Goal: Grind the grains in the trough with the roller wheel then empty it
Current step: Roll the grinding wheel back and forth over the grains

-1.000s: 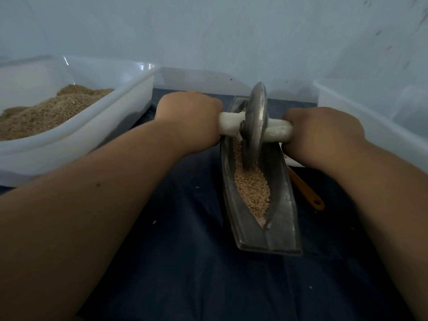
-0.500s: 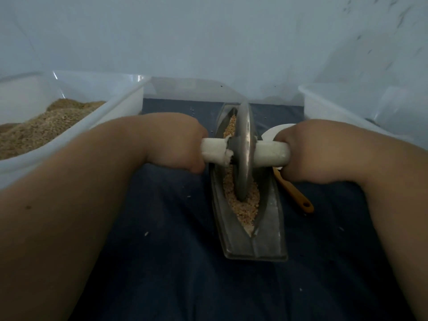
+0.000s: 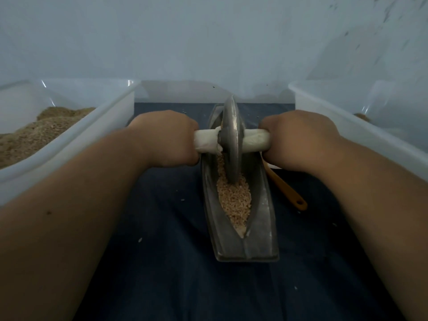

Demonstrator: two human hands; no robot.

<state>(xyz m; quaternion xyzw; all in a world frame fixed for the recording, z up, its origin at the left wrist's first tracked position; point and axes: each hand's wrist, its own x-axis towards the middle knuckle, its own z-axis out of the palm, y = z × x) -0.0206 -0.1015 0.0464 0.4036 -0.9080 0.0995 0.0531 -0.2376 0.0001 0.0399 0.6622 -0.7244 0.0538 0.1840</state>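
A boat-shaped metal trough (image 3: 259, 218) lies lengthwise on a dark blue cloth, with tan grains (image 3: 234, 200) in its groove. A metal roller wheel (image 3: 230, 144) stands upright in the groove toward the trough's far end, its rim sunk in the grains. A white-wrapped axle (image 3: 206, 141) runs through the wheel. My left hand (image 3: 166, 137) grips the axle's left end and my right hand (image 3: 298, 137) grips its right end. The far end of the trough is hidden behind the wheel.
A white plastic tub (image 3: 69, 144) heaped with tan ground grain stands at the left. Another white tub (image 3: 361, 135) stands at the right. An orange spoon handle (image 3: 289, 193) lies beside the trough's right side. A pale wall rises behind.
Both hands rolled the wheel toward me to the trough's middle half a second ago, then pushed it away again to the far part of the trough.
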